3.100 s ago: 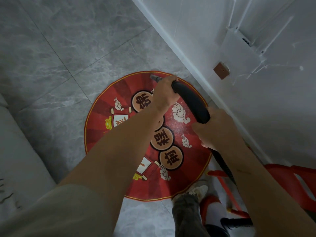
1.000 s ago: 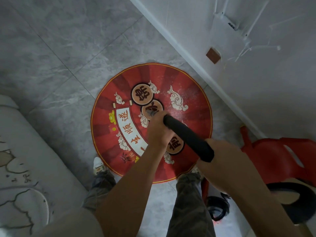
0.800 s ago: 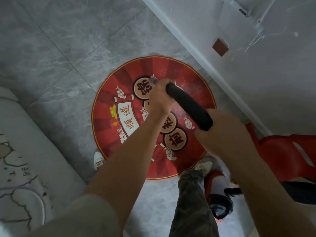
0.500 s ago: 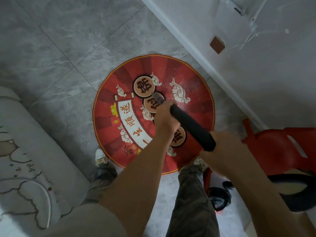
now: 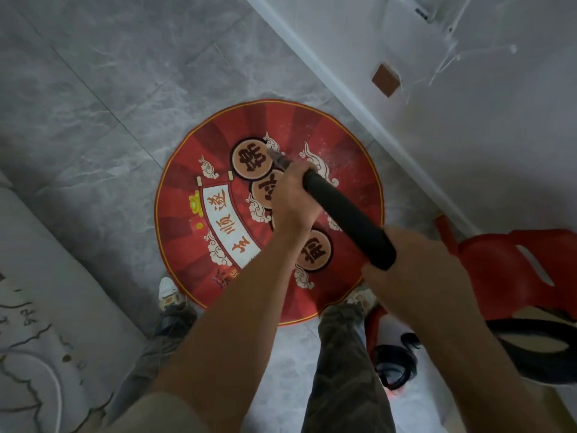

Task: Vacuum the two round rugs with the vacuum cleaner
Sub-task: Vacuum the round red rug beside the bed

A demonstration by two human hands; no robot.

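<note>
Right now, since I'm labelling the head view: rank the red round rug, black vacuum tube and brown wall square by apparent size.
1. red round rug
2. black vacuum tube, held nearer the camera, which enlarges it
3. brown wall square, smallest

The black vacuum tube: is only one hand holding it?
No, the left hand and the right hand both grip the black vacuum tube.

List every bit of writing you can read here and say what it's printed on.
"锦": top badge on the red round rug, upside down to the camera.
"似": second badge, partly behind the left hand gripping the vacuum tube.
"前": lowest badge.
"顺遂": white scroll; its next character is unclear, and the rest are hidden by the arm.
</note>
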